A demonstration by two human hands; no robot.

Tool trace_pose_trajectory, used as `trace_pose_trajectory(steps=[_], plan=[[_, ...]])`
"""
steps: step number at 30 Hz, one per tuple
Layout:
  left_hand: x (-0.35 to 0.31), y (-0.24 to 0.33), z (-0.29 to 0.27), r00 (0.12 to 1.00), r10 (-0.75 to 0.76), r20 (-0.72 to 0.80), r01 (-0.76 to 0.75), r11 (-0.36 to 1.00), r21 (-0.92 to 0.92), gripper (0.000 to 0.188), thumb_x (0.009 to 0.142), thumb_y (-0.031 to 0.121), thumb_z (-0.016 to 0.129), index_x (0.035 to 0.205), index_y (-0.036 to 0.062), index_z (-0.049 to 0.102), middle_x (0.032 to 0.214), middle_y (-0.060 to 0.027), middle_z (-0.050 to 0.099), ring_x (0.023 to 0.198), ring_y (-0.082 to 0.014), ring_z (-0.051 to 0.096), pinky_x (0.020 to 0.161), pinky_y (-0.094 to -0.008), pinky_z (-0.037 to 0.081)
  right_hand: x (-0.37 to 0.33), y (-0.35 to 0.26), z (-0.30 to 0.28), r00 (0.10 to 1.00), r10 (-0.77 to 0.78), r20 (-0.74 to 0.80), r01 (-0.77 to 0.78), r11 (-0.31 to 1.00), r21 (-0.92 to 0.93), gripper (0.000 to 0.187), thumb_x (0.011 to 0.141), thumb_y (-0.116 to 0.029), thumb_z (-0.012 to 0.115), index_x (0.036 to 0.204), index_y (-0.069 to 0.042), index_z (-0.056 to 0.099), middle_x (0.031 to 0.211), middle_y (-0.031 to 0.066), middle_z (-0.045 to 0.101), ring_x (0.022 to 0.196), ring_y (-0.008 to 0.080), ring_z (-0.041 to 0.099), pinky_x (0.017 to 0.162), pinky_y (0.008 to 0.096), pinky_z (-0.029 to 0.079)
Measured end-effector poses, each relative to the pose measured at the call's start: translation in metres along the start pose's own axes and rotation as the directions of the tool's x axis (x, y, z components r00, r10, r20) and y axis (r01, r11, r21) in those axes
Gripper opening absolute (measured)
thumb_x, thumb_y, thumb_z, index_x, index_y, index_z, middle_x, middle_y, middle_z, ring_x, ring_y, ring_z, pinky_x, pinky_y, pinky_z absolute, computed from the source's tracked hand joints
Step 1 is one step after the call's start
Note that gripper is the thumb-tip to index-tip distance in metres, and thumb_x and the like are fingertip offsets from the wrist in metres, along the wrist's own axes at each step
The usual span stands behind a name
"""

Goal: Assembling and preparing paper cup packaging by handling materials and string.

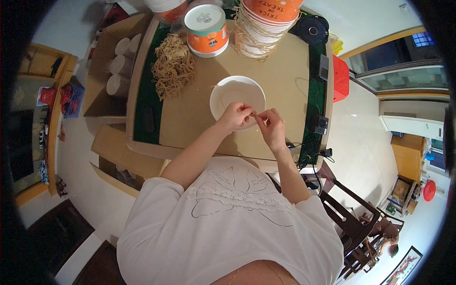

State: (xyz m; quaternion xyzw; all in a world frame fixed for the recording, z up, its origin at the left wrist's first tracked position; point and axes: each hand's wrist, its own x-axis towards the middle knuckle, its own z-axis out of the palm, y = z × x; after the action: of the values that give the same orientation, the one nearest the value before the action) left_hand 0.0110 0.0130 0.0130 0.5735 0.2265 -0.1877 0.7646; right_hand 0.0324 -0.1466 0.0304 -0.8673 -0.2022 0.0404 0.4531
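While both hands meet over the near rim of a white bowl (237, 97), the left hand (234, 116) and right hand (271, 126) pinch a thin tan string (255, 115) between them, fingers closed on it at the bowl's six o'clock edge. The bowl sits near the middle of the table (199, 118), on a tan sheet with a dark green cover showing along the sides. From the bowl, at about ten o'clock, lies a loose heap of tan strings (173, 66). At roughly eleven o'clock stands an orange and white tub (206, 29) with a white lid, and at about one o'clock rises a stack of orange bowls (266, 26) with strings hanging around their rims. A round black device (312, 29) rests at the table's far right corner, near two o'clock. A red stool (340, 78) stands just beside the table's right edge at three o'clock. Open cardboard boxes (114, 71) holding pale rolls sit on the floor at nine o'clock, well apart from the hands.
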Motion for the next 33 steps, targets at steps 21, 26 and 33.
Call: trace_pose_trajectory(steps=[21,26,33], plan=[[-0.003,-0.001,0.003,0.994,0.109,-0.028,-0.107,0.992,0.06,0.014,0.088,0.01,0.052,0.094,-0.0024,0.055,0.081,-0.0088,0.063,0.058,-0.0098,0.054,0.048,-0.0239,0.042,0.0,0.001,0.002,1.0,-0.019,0.008,0.019,0.999,0.025,0.01,0.077,-0.008,0.068,0.083,-0.004,0.061,0.073,0.0084,0.057,0.059,0.0183,0.054,0.051,0.0302,0.044],[-0.004,-0.002,0.002,0.98,0.197,0.011,-0.196,0.965,0.172,0.013,0.087,0.009,0.053,0.092,-0.0028,0.055,0.081,-0.0086,0.063,0.059,-0.0102,0.054,0.052,-0.0246,0.045,0.003,-0.011,-0.001,0.996,0.086,0.024,-0.087,0.995,0.057,0.006,0.08,-0.008,0.065,0.082,-0.003,0.062,0.075,0.0086,0.059,0.059,0.0155,0.054,0.05,0.0274,0.043],[-0.001,-0.008,0.001,0.979,0.202,-0.004,-0.201,0.976,0.082,0.013,0.088,0.01,0.053,0.091,-0.002,0.055,0.08,-0.0074,0.062,0.058,-0.0101,0.053,0.053,-0.0248,0.045,0.002,0.0,0.004,0.996,0.084,0.029,-0.087,0.986,0.144,0.008,0.079,-0.008,0.067,0.083,-0.002,0.063,0.076,0.0085,0.059,0.059,0.0156,0.054,0.051,0.0273,0.043]])
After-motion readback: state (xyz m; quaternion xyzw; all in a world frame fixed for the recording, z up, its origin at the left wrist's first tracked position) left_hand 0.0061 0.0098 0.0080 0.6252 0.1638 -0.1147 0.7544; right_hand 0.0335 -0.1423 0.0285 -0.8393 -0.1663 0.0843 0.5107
